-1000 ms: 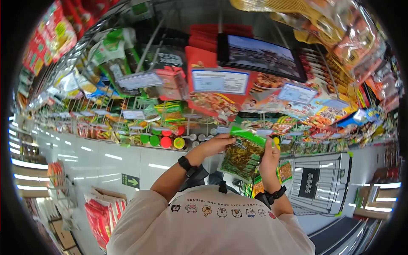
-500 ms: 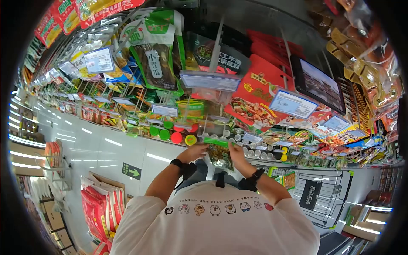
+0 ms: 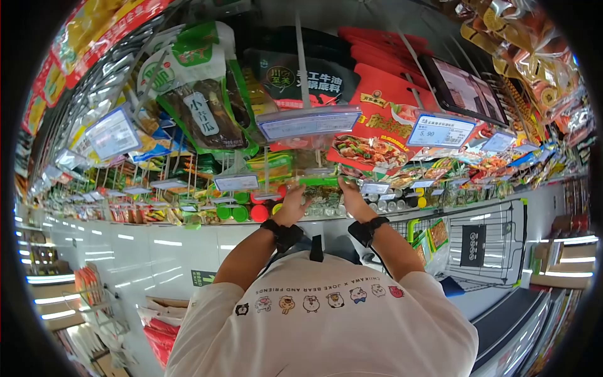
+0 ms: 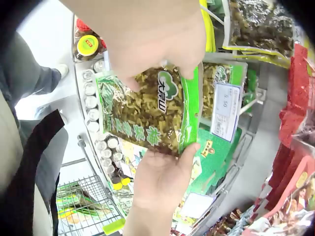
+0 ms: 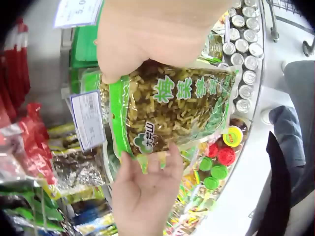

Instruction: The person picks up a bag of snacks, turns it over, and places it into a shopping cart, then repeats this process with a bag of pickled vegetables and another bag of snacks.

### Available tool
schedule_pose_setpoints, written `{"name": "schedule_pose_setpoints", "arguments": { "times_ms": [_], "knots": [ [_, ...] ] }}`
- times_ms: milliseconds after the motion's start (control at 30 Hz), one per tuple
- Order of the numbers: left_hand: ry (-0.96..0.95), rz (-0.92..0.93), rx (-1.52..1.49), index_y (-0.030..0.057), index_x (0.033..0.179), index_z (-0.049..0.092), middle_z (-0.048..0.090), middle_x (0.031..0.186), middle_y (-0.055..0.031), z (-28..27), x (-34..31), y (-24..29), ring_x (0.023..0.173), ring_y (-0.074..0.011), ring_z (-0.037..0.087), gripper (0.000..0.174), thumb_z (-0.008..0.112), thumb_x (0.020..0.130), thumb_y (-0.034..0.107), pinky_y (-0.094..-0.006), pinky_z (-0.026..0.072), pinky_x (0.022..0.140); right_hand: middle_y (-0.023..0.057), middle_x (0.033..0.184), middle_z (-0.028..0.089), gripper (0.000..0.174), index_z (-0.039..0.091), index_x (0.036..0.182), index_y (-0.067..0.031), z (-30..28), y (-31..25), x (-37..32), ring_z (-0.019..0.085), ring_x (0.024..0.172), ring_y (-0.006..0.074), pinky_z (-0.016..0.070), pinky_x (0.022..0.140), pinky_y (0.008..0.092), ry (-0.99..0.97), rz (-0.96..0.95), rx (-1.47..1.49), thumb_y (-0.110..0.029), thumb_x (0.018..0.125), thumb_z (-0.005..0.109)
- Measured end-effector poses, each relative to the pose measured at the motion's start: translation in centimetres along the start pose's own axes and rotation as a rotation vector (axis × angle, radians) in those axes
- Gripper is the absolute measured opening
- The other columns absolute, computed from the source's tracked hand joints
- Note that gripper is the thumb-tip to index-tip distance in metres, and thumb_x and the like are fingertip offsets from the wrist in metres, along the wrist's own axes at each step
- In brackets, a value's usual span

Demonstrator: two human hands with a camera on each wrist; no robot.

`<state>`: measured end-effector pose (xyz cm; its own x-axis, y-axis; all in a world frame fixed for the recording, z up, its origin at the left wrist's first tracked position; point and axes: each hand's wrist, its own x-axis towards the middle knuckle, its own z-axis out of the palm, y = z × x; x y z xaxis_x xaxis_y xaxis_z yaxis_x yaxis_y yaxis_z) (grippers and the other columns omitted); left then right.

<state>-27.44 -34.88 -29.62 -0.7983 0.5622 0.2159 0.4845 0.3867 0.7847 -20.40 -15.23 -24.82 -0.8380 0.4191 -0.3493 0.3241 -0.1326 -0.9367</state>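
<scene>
A clear bag of chopped preserved vegetables (image 4: 142,110) with a green top band is held between both hands, close in front of the rack. My left hand (image 3: 293,206) grips one side edge near the band. On the opposite side, my right hand (image 3: 355,202) pinches the edge, thumb along the green band and fingers at the back. A price tag (image 5: 88,120) hangs right beyond the band, and similar bags (image 4: 215,93) hang behind it. In the head view the bag's body is mostly lost among the jars, with its green band (image 3: 319,181) showing.
Red hot-pot packets (image 3: 374,135) and a green-and-white pickle bag (image 3: 204,103) hang above the hands. Lidded jars (image 3: 259,213) line the lower shelf. A shopping cart (image 3: 474,245) with packets stands at the right. A tablet-like screen (image 3: 461,91) is mounted on the rack.
Both hands have carried the bag from in front of the body, on the cart side, leftward and forward up to the rack. Both hands still hold it. The head view has shifted too.
</scene>
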Motion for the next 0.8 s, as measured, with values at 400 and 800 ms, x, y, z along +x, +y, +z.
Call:
{"name": "schedule_pose_setpoints", "arguments": {
  "times_ms": [400, 800],
  "knots": [
    [-0.064, -0.007, 0.078, 0.0007, 0.105, 0.046, 0.049, 0.088, -0.012, -2.3, 3.0, -0.2, 0.091, -0.0246, 0.046, 0.033, 0.057, 0.075, 0.01, -0.0367, 0.0355, 0.084, -0.0077, 0.062, 0.038, 0.007, 0.057, 0.082, -0.0146, 1.9, -2.6, 2.5, 0.032, 0.055, 0.0011, 0.0226, 0.046, 0.0179, -0.008, 0.21, 0.618, -0.02, 0.078, 0.058],
    [-0.042, -0.075, -0.253, 0.0001, 0.1, 0.04, 0.038, 0.063, -0.0047, 0.2, 5.1, -6.6, 0.066, -0.0138, 0.042, 0.026, 0.052, 0.077, 0.005, -0.0286, 0.039, 0.076, 0.0, 0.094, 0.054, 0.02, 0.052, 0.095, -0.0068, 2.9, -2.7, 5.3, 0.05, 0.088, 0.0105, 0.0375, 0.077, 0.025, -0.115, -0.179, 0.737, -0.007, 0.076, 0.056]
  ]
}}
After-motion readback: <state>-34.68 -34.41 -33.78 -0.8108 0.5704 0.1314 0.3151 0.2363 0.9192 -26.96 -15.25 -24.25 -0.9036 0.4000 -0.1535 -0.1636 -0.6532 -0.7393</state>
